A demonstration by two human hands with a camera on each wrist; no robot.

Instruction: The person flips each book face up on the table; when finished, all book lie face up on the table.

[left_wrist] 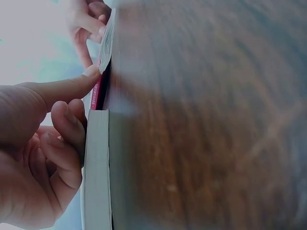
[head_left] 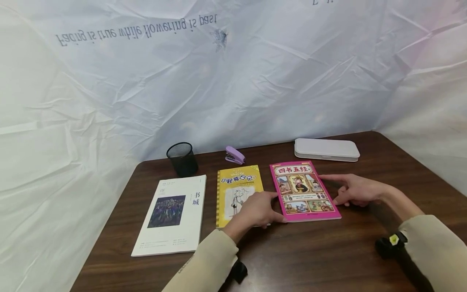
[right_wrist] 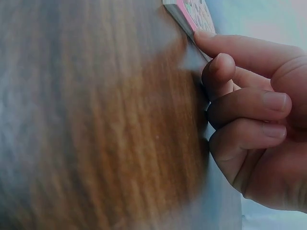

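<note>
Dark wood-grain table [head_left: 328, 251] w/ slight sheen, glossy pink paper book [head_left: 304, 190], matt white paperback [head_left: 175, 215], black metal-mesh cup [head_left: 182, 158], smooth plastic case [head_left: 326, 149], creased cloth backdrop [head_left: 255, 89].

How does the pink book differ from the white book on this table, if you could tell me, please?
The pink book has a bright cover with cartoon panels; the white book is plain apart from one dark picture. The pink book lies rightmost of the row, the white book leftmost, with a yellow book between them. The left hand and the right hand touch the pink book's edges; no hand touches the white book. Both lie flat and closed on the wooden table.
</note>
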